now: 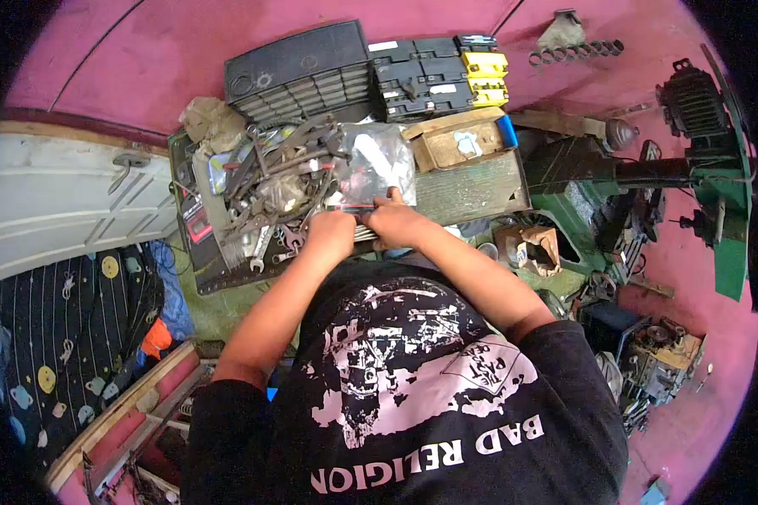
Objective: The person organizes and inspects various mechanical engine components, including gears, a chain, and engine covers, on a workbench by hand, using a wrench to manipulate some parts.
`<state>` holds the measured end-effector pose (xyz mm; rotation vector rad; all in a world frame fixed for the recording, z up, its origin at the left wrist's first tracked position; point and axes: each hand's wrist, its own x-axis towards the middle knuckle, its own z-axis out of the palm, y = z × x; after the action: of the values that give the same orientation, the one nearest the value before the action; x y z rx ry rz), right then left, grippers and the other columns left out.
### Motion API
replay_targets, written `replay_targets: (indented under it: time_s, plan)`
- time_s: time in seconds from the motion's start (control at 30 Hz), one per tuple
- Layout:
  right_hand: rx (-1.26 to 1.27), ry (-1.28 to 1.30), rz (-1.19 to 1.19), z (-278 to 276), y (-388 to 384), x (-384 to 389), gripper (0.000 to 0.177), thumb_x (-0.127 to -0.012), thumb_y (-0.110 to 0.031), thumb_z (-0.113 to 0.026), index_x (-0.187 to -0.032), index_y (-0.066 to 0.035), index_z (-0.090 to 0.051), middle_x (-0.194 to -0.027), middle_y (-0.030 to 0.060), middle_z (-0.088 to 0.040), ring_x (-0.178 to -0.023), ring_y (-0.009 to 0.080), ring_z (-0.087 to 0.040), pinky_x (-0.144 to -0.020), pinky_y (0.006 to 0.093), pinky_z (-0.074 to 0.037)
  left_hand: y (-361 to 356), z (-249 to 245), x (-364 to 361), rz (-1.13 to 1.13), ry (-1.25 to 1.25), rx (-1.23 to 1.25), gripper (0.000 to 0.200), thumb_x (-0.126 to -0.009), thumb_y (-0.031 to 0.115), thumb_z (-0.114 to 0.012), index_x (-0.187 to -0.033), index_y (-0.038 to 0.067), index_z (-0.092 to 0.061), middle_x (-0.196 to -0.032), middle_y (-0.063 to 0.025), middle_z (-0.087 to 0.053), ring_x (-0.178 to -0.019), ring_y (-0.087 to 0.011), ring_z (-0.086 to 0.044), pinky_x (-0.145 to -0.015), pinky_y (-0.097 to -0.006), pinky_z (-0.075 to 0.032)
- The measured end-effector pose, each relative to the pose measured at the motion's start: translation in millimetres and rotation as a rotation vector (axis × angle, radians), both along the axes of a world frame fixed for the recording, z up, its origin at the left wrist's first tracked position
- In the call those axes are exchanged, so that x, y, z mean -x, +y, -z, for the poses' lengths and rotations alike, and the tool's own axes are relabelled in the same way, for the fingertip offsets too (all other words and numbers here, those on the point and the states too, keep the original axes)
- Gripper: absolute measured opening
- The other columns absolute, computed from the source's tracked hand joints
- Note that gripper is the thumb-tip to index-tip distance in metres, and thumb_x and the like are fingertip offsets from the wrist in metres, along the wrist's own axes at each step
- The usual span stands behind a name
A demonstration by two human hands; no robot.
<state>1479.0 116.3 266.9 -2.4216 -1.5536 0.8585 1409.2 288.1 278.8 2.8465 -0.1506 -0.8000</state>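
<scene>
My left hand (332, 234) is closed at the front edge of the cluttered bench, its fingers curled out of sight. Right beside it, my right hand (394, 222) is closed too, with one finger raised against a clear plastic bag (377, 160). A small dark and red item (353, 209) shows between the two hands; what each one grips is too hidden to name. Left of the hands lies a heap of metal tools (286, 164), with a wrench (262, 247) near the front edge.
Behind stand a black drawer cabinet (301, 74), black cases (421, 76) and yellow cases (487, 77). An open cardboard box (459, 143) lies right of the bag. A green machine (564, 189) stands at the right, a white door (67, 198) at the left.
</scene>
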Motion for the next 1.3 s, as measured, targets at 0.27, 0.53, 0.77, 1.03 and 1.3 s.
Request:
replay_targets:
  time_s: [0.27, 0.53, 0.77, 1.03, 1.3]
  plan:
    - [0.290, -0.155, -0.076, -13.3, -42.5, -34.2, 0.020, -0.084, -0.023, -0.069, -0.097, -0.012, -0.078, -0.104, 0.0106, -0.076, -0.115, 0.0320, -0.064, -0.117, 0.0586, -0.024, -68.0, 8.7, -49.6, 0.092, 0.131, 0.105, 0.067, -0.069, 0.063, -0.078, -0.109, 0.010, -0.076, -0.113, -0.0198, -0.072, -0.109, -0.0373, -0.067, -0.110, -0.0570, -0.037]
    - [0.366, -0.293, 0.126, -79.1, -102.4, -80.6, 0.073, -0.067, -0.038, -0.089, -0.132, -0.016, -0.063, -0.111, 0.0103, -0.074, -0.128, 0.0335, -0.056, -0.115, 0.0649, -0.026, -114.8, 71.0, -61.0, 0.035, -0.115, 0.341, 0.038, -0.081, 0.046, -0.074, -0.103, 0.015, -0.075, -0.100, -0.0143, -0.071, -0.106, -0.0329, -0.060, -0.089, -0.0546, -0.040]
    - [-0.076, 0.108, 0.737, -35.6, -201.3, -75.2, 0.124, -0.054, -0.057, -0.093, -0.157, -0.027, -0.032, -0.149, 0.0084, -0.054, -0.141, 0.0355, -0.041, -0.115, 0.0662, -0.018, -145.0, 122.2, -50.5, -0.256, -0.279, 0.707, 0.043, -0.078, 0.048, -0.077, -0.100, 0.010, -0.076, -0.095, -0.0140, -0.068, -0.102, -0.0325, -0.060, -0.090, -0.0491, -0.038]
    - [-0.751, 0.352, 0.936, 98.6, -151.8, -30.0, 0.051, -0.069, -0.026, -0.091, -0.114, -0.015, -0.069, -0.122, 0.0068, -0.066, -0.125, 0.0282, -0.053, -0.112, 0.0520, -0.029, -173.6, 168.8, -66.0, -0.162, -0.525, 0.657, 0.039, -0.075, 0.038, -0.077, -0.109, 0.019, -0.073, -0.115, -0.0050, -0.063, -0.113, -0.0272, -0.053, -0.096, -0.0474, -0.036]
    - [-0.625, 0.030, 0.953, 87.7, -143.0, -16.5, 0.037, -0.068, -0.021, -0.090, -0.100, -0.015, -0.073, -0.109, 0.0050, -0.067, -0.114, 0.0256, -0.056, -0.102, 0.0436, -0.031, -165.5, 181.8, -68.1, -0.196, -0.379, 0.622, 0.038, -0.073, 0.035, -0.075, -0.106, 0.017, -0.071, -0.107, -0.0052, -0.060, -0.108, -0.0291, -0.051, -0.096, -0.0422, -0.037]
